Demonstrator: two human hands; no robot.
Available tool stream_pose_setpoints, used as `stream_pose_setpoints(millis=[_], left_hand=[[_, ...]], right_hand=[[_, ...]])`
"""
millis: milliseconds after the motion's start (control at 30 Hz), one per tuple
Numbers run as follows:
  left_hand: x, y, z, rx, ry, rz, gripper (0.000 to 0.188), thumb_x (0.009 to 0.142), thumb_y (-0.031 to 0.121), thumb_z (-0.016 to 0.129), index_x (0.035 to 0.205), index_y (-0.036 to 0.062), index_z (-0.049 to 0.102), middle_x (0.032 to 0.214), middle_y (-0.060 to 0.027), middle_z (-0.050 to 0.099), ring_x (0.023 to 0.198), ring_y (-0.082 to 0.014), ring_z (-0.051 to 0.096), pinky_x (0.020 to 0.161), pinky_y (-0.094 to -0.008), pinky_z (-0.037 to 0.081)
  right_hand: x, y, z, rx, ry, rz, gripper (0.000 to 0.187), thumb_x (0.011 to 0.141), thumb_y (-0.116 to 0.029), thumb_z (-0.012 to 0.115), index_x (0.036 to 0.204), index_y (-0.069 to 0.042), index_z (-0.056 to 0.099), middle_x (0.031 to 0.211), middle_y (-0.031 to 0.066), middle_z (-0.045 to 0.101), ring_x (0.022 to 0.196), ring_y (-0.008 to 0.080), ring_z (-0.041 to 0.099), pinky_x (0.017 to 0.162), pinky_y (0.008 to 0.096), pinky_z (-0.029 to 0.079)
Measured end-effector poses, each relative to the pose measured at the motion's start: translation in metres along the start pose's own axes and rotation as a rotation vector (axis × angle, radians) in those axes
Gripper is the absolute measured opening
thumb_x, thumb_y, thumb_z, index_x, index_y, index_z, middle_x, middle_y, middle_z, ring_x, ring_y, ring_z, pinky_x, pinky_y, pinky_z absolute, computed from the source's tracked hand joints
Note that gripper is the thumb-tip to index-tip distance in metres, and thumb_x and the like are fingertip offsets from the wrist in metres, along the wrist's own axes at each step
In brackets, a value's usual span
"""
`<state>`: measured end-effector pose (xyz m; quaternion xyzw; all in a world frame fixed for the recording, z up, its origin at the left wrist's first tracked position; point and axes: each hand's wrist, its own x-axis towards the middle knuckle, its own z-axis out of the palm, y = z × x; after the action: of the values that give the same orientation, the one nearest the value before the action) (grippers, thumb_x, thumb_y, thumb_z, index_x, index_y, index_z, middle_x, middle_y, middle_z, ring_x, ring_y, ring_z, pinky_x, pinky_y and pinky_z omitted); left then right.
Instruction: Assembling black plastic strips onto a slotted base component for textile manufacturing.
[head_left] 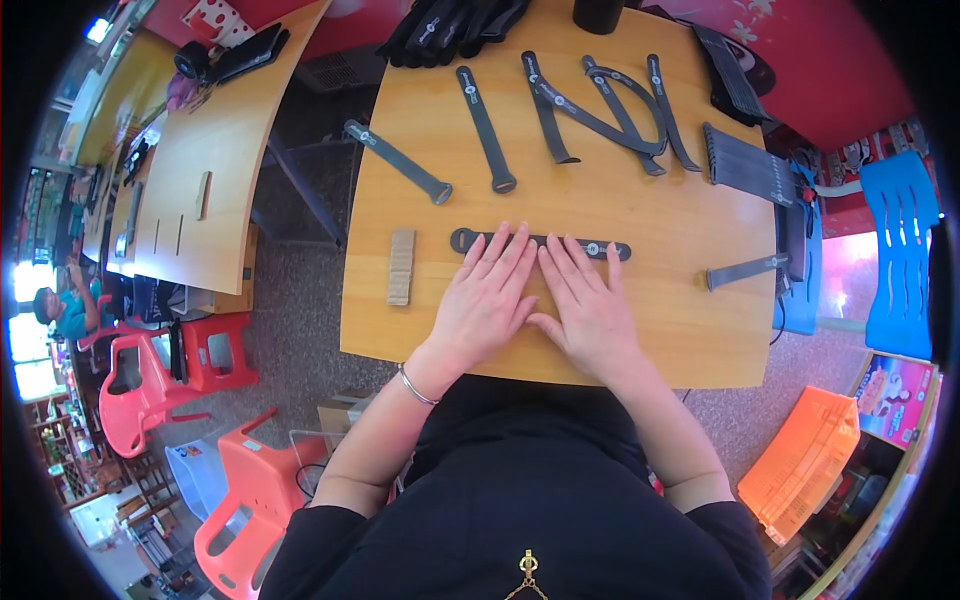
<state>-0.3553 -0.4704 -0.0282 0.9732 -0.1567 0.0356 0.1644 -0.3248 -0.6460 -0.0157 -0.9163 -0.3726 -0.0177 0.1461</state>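
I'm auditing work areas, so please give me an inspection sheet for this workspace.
Surface: light-brown wooden table.
Job's things: dark slotted strap lying crosswise, partly covered; loose straps beyond it; strap bundle at the far edge; strap stack at right.
Clutter: ribbed cardboard piece at left.
Hands: left hand and right hand flat, fingers extended over the strap.
Cables: thin dark cord, apparently, by the table's right edge.
Surroundings: orange crate; blue chair.

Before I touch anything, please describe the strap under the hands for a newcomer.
On the nearest wooden table, find the left hand and right hand resting side by side. A dark strap lies crosswise beneath their fingers. The other straps lie farther away or off to the right, untouched.
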Motion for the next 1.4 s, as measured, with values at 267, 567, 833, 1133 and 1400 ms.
stream_pose_setpoints(millis=[267,567,833,1133,1400], left_hand=[[-0.002,0.001,-0.004,-0.001,-0.028,-0.001,0.068,0.082,0.039,0.059,0.134,0.0012,0.039,0.145,-0.0132,0.031,0.135,-0.0287,0.027,0.11,-0.049,0.017],[0.003,0.006,-0.018,-0.007,-0.084,0.015,0.075,0.08,0.044,0.061,0.136,0.0017,0.036,0.146,-0.0134,0.028,0.135,-0.0306,0.027,0.109,-0.0537,0.013],[0.047,0.043,-0.028,0.034,0.091,0.079,0.054,0.084,0.038,0.06,0.121,-0.0006,0.05,0.124,-0.0185,0.052,0.119,-0.0344,0.046,0.102,-0.0471,0.031],[0.14,0.154,0.039,-0.432,-0.068,0.042,0.028,0.08,0.023,0.065,0.091,0.0005,0.053,0.084,-0.0177,0.06,0.076,-0.0358,0.06,0.064,-0.0427,0.049],[0.141,0.147,0.061,-0.541,0.091,0.143,0.022,0.074,0.012,0.066,0.09,0.002,0.056,0.076,-0.016,0.057,0.068,-0.0328,0.06,0.06,-0.0402,0.049]], right_hand=[[-0.031,0.035,-0.016,-0.019,-0.085,0.134,0.071,0.082,-0.043,0.058,0.136,-0.002,0.037,0.144,0.0107,0.034,0.135,0.0218,0.03,0.111,0.0524,0.01],[-0.04,0.046,-0.022,-0.021,-0.021,0.173,0.068,0.083,-0.039,0.058,0.137,-0.004,0.037,0.141,0.0093,0.039,0.132,0.0208,0.034,0.111,0.0528,0.009],[-0.062,0.081,-0.046,0.431,0.262,0.21,0.038,0.084,-0.018,0.062,0.12,-0.007,0.055,0.129,0.0119,0.051,0.119,0.0262,0.047,0.104,0.0442,0.03],[-0.11,0.252,-0.071,-0.191,0.689,0.72,0.034,0.084,-0.019,0.062,0.115,-0.005,0.055,0.097,0.0178,0.064,0.095,0.0333,0.059,0.083,0.039,0.046],[-0.113,0.248,-0.076,0.291,0.521,0.857,0.022,0.085,-0.013,0.062,0.104,-0.003,0.064,0.09,0.0097,0.065,0.074,0.0156,0.061,0.065,0.0265,0.047]])
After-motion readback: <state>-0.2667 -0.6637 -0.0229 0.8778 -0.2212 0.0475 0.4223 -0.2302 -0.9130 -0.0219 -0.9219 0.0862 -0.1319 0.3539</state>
